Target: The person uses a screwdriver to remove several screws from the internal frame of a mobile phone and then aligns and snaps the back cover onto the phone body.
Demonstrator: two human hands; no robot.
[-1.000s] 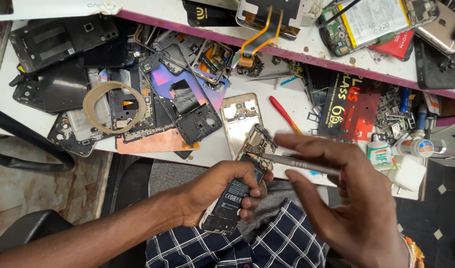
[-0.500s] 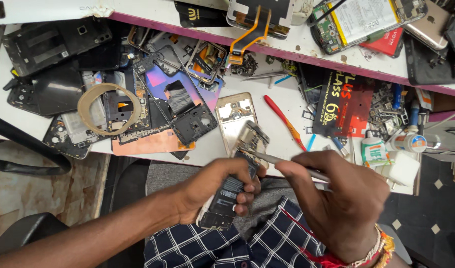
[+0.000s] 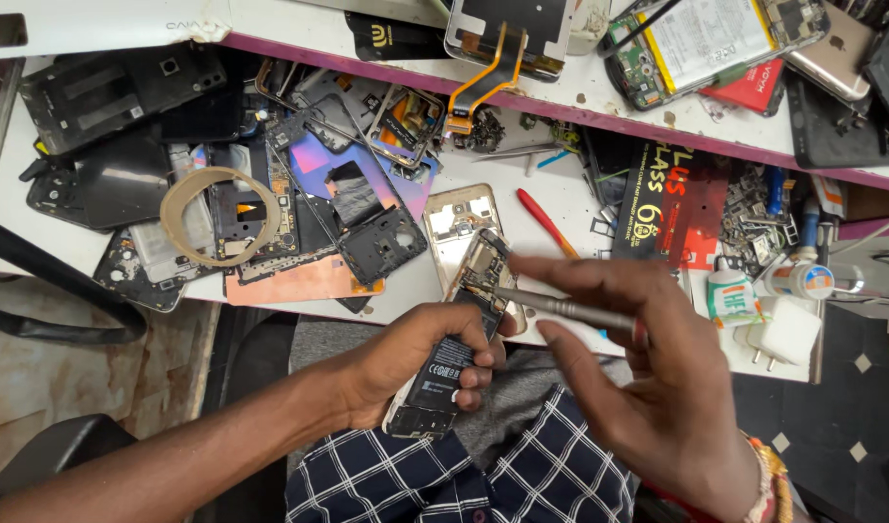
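Person, seated: both forearms bare, no sleeves in sight. Right wrist [image 3: 769, 465] carries bands of orange, yellow and red thread. Shirt [image 3: 464, 475], near edge: dark navy with white check lines. Left hand [image 3: 420, 358] without rings.

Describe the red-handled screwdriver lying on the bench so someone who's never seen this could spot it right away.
Start at the white workbench below the purple-edged shelf. Just right of the gold phone frame lying on it, and left of the black and red carton, lies the red-handled screwdriver, slanted. It is the only slim, bright red tool among dark phone parts.
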